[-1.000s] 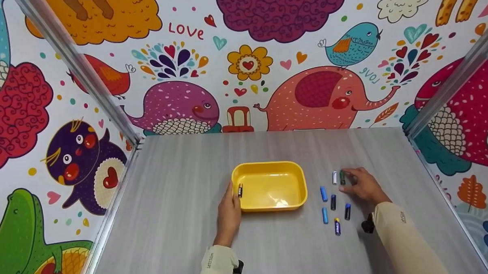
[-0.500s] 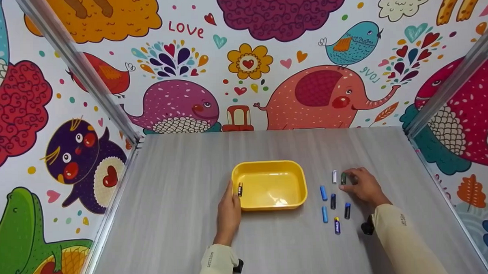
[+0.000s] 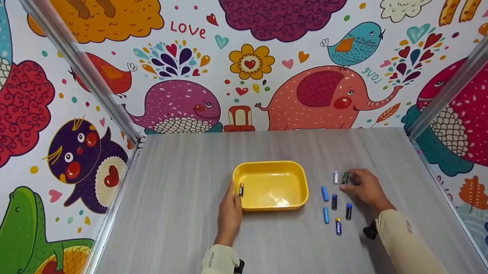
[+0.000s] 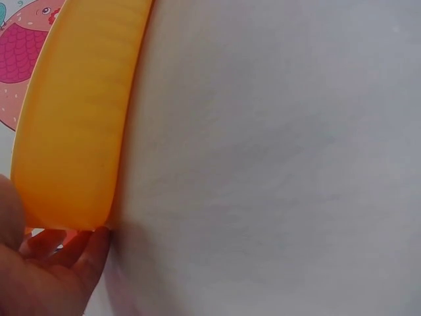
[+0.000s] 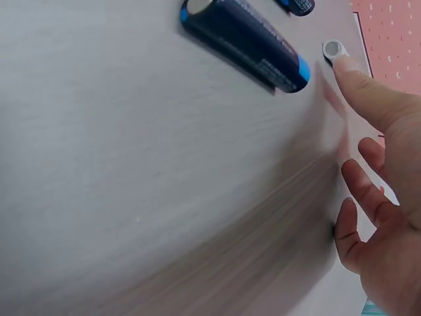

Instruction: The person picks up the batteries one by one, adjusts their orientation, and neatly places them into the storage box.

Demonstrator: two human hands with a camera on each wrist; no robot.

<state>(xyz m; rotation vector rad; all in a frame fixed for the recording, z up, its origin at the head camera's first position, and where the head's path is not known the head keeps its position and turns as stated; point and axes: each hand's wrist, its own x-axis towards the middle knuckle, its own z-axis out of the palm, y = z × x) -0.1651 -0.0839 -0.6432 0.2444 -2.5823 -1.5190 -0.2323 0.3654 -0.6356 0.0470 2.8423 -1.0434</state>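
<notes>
My left hand [image 3: 230, 214] grips the left end of a yellow plastic tub [image 3: 269, 163]; the left wrist view shows its fingers at the tub's end wall [image 4: 72, 131]. Inside the tub, a small black battery [image 3: 241, 190] lies by the left wall. My right hand [image 3: 364, 187] pinches a green battery [image 3: 345, 178] between thumb and forefinger. Just left of it stands or lies a white battery [image 3: 336, 177]; which, I cannot tell. In the right wrist view, my thumb [image 5: 368, 95] covers most of the pinched battery, and a dark blue battery [image 5: 247, 43] lies nearby.
Right of the tub lie several more batteries: light blue [image 3: 325, 193], another light blue [image 3: 326, 215], dark [image 3: 334, 202], dark with a blue end [image 3: 349, 211], and purple with a yellow end [image 3: 338, 227]. A cartoon-printed wall [image 3: 178, 103] bounds the grey table [image 3: 169, 196].
The green battery has shifted slightly right, away from the white one, and tilted a little in my right hand. My left hand and the tub stay put.
</notes>
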